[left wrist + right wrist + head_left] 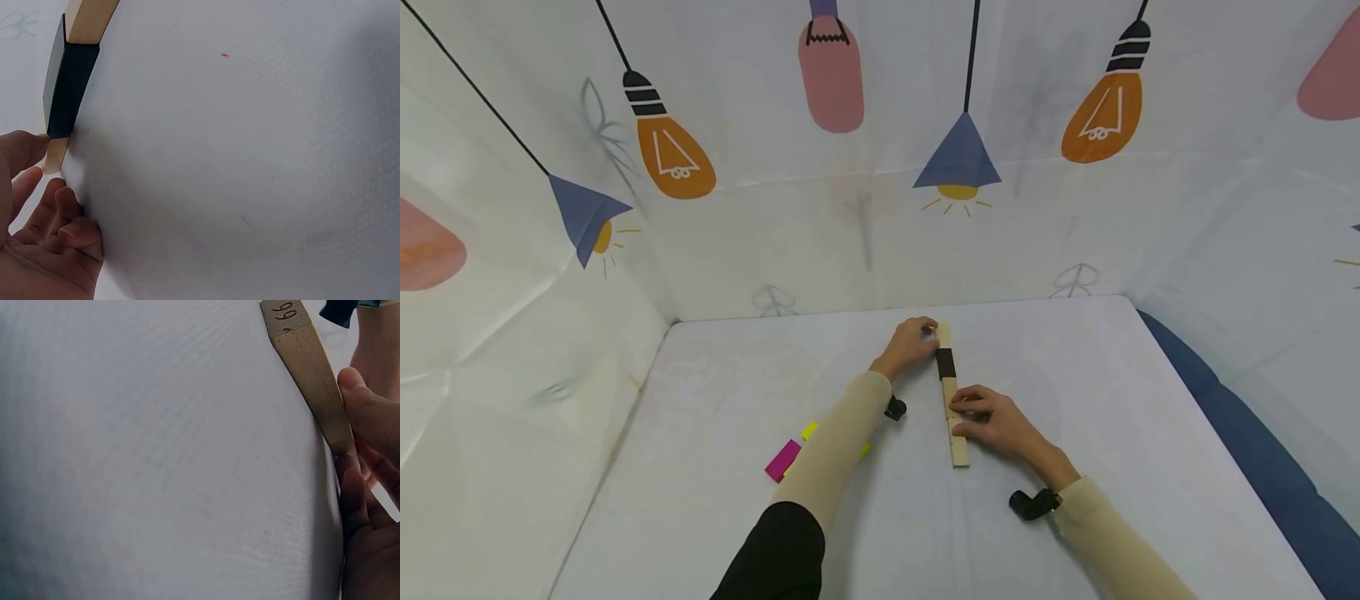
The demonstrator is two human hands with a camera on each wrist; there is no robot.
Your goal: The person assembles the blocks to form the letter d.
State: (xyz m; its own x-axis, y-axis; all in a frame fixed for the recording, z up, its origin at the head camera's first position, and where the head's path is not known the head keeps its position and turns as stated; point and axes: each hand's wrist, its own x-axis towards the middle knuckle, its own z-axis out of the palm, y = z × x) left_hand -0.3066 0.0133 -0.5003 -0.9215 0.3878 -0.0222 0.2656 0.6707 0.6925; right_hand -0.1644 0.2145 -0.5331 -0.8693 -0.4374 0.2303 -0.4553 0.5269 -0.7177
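Observation:
A straight row of flat blocks lies on the white table: a dark block point(946, 363) sits between a pale wooden block point(943, 335) at the far end and plain wooden blocks point(957, 446) at the near end. My left hand point(912, 343) has thumb and bent fingers at the far wooden block; in the left wrist view its thumb tip meets the corner by the dark block point(74, 87). My right hand point(996, 423) holds the near part of the row between thumb and fingers. The right wrist view shows a wooden block point(309, 381) with digits marked on its end.
Left of the row, a magenta block point(784, 460) and yellow pieces point(808, 431) lie partly behind my left forearm. The white table point(715, 400) ends at a lamp-patterned cloth point(865, 242) at the back. Something dark blue point(1247, 433) stands beyond the right edge.

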